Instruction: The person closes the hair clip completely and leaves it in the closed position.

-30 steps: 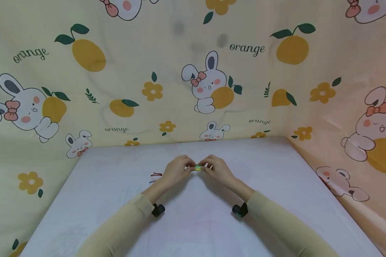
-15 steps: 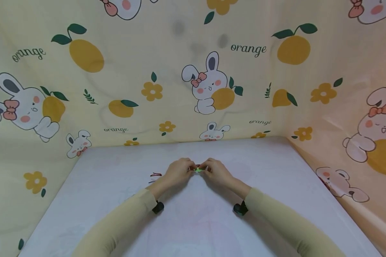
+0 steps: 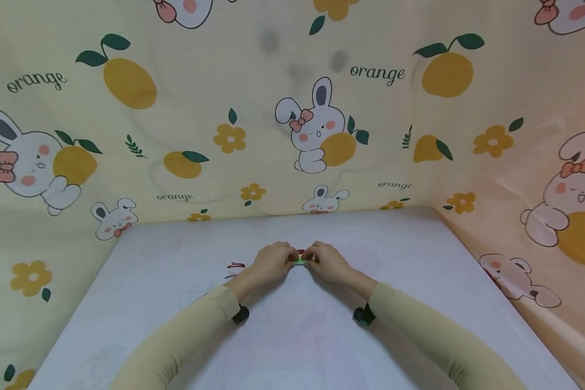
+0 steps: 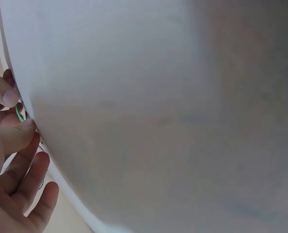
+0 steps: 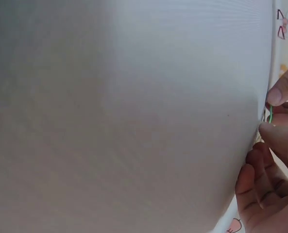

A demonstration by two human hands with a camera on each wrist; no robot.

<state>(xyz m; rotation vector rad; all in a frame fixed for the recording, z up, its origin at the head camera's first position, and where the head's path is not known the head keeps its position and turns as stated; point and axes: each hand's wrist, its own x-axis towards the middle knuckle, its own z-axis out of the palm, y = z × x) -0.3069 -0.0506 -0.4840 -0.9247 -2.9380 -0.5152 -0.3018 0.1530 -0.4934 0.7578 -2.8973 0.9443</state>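
Note:
In the head view, my left hand [image 3: 273, 262] and right hand [image 3: 329, 263] meet over the far middle of the table. Their thumbs and fingers pinch a thin green strand [image 3: 299, 262] from both sides. A bit of yellow shows just above the green, and a small red piece [image 3: 300, 251] sits behind it; whether they are joined is hard to tell. The left wrist view shows the green strand [image 4: 19, 113] bowed between the fingertips; in the right wrist view the strand [image 5: 271, 114] is nearly straight. Fingers hide most of it.
Left of the left hand lie thin red loops [image 3: 236, 265] and a greyish strand [image 3: 231, 274] on the white tabletop [image 3: 292, 336]. A printed cloth [image 3: 253, 81] hangs behind and beside the table.
Both hands have come slightly nearer to the person. The green part has turned to the near side, and red now shows behind it. The loose loops stay put.

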